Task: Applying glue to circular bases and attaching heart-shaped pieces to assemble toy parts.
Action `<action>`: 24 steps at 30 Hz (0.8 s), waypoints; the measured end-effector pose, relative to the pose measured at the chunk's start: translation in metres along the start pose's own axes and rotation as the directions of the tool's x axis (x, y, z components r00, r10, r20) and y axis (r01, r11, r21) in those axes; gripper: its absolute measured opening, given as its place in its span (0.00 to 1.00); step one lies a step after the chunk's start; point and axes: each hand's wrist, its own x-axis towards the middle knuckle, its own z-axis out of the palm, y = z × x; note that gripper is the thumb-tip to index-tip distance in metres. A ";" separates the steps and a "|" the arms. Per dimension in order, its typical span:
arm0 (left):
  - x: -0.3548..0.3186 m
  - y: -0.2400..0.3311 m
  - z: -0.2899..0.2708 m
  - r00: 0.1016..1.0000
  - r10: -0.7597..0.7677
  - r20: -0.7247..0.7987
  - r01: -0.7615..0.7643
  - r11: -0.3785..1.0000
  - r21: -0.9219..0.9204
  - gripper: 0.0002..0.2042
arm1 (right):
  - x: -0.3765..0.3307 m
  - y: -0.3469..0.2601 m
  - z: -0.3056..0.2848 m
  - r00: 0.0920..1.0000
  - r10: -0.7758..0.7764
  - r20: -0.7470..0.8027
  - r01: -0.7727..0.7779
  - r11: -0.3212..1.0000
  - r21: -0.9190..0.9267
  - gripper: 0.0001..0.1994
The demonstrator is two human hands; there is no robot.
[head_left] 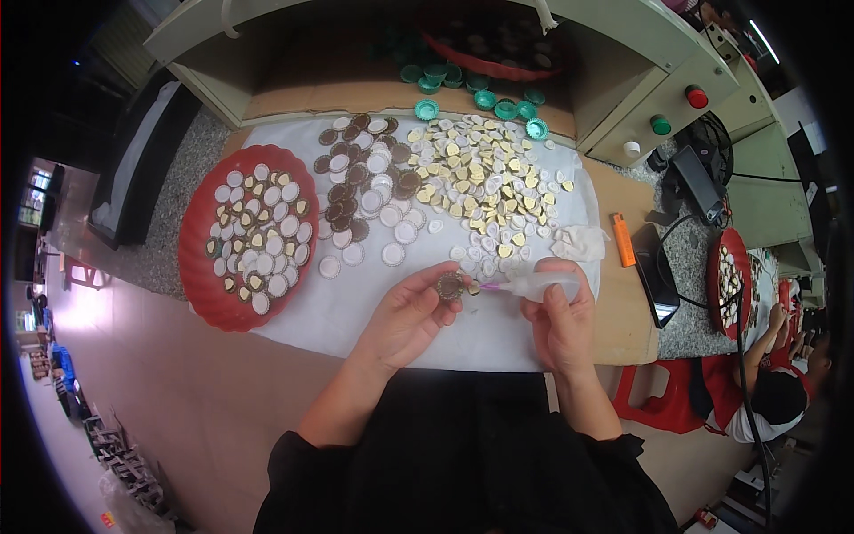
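My left hand (pixel 411 313) is closed on a round brown disc with a scalloped rim (pixel 451 286), held between thumb and fingers. Wrapped in my right hand (pixel 564 313) is a clear squeeze bottle (pixel 532 284) with a thin purple-tipped nozzle, pointing left toward the disc. A small gold piece (pixel 473 288) shows at the nozzle's end, right beside the disc; whether it touches the nozzle I cannot tell. Just beyond my hands, brown and white scalloped discs (pixel 374 178) are heaped on white paper, next to a spread of small gold and white pieces (pixel 485 169).
A red fluted tray (pixel 197 283) of discs stands at the left. Green cups (pixel 505 109) line the back under a shelf. Crumpled tissue (pixel 580 243), an orange lighter (pixel 623 240) and a black phone (pixel 656 287) lie at the right. Another person (pixel 772 392) sits farther right.
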 end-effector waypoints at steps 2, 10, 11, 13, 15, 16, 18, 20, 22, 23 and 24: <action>0.001 -0.002 -0.002 1.000 0.015 0.006 -0.015 1.000 -0.003 0.19 | -0.003 0.001 0.000 0.999 -0.023 0.036 0.026 0.996 -0.084 0.11; -0.001 -0.002 -0.003 0.998 0.033 0.044 -0.033 0.999 0.010 0.20 | -0.006 0.010 -0.002 0.921 -0.277 0.273 0.381 0.780 -0.496 0.13; -0.001 -0.001 -0.001 0.999 0.024 0.034 -0.024 1.000 0.008 0.20 | -0.006 0.010 -0.003 0.914 -0.278 0.295 0.399 0.751 -0.526 0.13; -0.001 -0.002 -0.001 1.000 0.015 0.023 -0.015 1.000 0.004 0.20 | -0.006 0.010 -0.003 0.907 -0.278 0.317 0.415 0.720 -0.556 0.13; -0.001 -0.002 -0.002 0.999 0.024 0.036 -0.025 0.999 0.025 0.20 | -0.007 0.009 -0.003 0.913 -0.266 0.308 0.400 0.733 -0.550 0.13; -0.001 -0.002 -0.002 0.999 0.024 0.035 -0.025 0.999 0.025 0.20 | -0.007 0.009 -0.002 0.913 -0.266 0.308 0.399 0.733 -0.551 0.13; -0.001 -0.002 -0.002 0.999 0.018 0.038 -0.019 0.999 0.039 0.20 | -0.006 0.010 -0.002 0.918 -0.262 0.297 0.389 0.744 -0.544 0.13; -0.001 -0.003 -0.002 0.999 0.020 0.043 -0.022 0.999 0.039 0.19 | -0.005 0.010 -0.001 0.919 -0.263 0.295 0.387 0.750 -0.536 0.13; -0.001 -0.003 -0.002 0.999 0.023 0.046 -0.024 0.999 0.039 0.19 | -0.005 0.011 -0.001 0.920 -0.263 0.292 0.384 0.757 -0.529 0.13; -0.001 -0.003 -0.002 0.999 0.022 0.047 -0.024 0.999 0.038 0.19 | -0.005 0.011 -0.001 0.925 -0.249 0.288 0.372 0.755 -0.540 0.13; -0.001 -0.002 -0.002 0.999 0.022 0.049 -0.024 0.999 0.038 0.19 | -0.005 0.011 -0.001 0.929 -0.235 0.285 0.359 0.753 -0.552 0.13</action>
